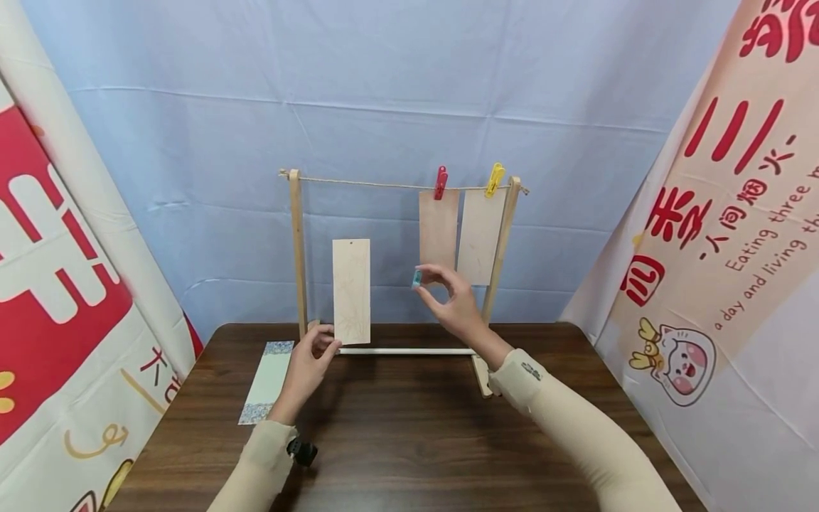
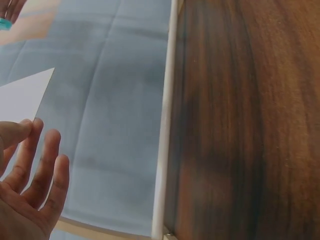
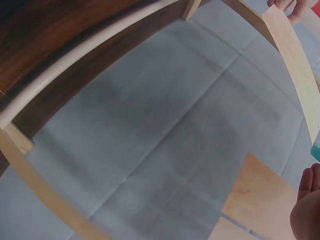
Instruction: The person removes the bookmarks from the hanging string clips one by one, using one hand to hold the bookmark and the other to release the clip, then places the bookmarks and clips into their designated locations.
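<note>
My left hand (image 1: pixel 311 359) pinches the bottom left corner of an upright pale wooden card (image 1: pixel 351 291), which has a small hole near its top edge. The card is in the air in front of the rack, below the rope. Between thumb and index finger, my right hand (image 1: pixel 456 302) holds a small teal clothespin (image 1: pixel 417 277), partly hidden by the fingertips. It is to the right of the card, apart from it in the head view. In the left wrist view, thumb and fingertip grip the card's corner (image 2: pixel 22 100). The right wrist view shows the card (image 3: pixel 295 65) at upper right.
A rope (image 1: pixel 365 184) spans a wooden rack. Red (image 1: pixel 441 183) and yellow (image 1: pixel 494 180) clothespins hold two wooden cards (image 1: pixel 438 224) on its right part. A white bar (image 1: pixel 403 351) joins the rack's feet. A patterned paper strip (image 1: pixel 269 380) lies on the table's left.
</note>
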Motion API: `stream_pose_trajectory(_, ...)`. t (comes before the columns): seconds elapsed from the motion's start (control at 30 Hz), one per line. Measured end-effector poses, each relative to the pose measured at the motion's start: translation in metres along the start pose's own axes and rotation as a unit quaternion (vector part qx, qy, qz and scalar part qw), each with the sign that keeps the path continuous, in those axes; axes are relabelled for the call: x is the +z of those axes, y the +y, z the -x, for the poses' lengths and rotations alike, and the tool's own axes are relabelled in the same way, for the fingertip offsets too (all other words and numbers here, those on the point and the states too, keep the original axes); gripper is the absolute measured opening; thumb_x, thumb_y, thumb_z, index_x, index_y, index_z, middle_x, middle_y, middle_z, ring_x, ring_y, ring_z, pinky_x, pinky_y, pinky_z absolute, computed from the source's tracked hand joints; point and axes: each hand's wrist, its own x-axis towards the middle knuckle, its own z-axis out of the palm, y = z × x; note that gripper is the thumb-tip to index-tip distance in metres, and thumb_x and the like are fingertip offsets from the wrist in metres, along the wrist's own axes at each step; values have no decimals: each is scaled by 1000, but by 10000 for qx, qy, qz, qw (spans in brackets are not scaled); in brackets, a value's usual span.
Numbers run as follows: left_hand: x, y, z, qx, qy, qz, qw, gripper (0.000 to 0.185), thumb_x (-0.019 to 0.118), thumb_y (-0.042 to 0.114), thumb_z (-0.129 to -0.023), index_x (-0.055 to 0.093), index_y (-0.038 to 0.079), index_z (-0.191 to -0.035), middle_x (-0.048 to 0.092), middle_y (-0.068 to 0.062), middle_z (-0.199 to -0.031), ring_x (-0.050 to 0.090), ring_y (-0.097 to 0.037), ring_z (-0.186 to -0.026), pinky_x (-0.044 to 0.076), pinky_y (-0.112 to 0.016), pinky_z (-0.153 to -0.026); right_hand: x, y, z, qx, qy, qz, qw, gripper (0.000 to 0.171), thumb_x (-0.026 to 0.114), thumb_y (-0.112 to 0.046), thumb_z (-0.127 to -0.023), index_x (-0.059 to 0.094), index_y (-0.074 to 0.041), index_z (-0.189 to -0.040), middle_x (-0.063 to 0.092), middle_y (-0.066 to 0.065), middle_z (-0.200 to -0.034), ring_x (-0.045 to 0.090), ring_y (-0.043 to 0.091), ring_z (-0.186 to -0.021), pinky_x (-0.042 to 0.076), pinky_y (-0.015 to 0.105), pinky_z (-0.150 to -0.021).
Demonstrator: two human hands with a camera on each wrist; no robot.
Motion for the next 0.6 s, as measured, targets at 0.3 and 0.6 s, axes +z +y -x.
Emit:
stream_pose_trajectory(0.3,-5,-3,8,-276,-223,-37,9994,29,73,15,-104,67,11,-132,77,-7,-103,73,-22,-90,57,-28,-76,-4,5,13,234,34,58,9997,38,76,19,-90,67,13,-126,68,32,-117,67,43,-103,58,36,-99)
stream_pose_trajectory(0.6,-7,-7,16,-280,-270,-99,9992,30,73,15,-104,66,9,-133,77,-11,-103,74,-30,-88,55,-27,-73,-8,7,26,394,104,9,9992,38,75,22,-88,65,19,-124,67,35,-117,66,44,-101,58,42,-97)
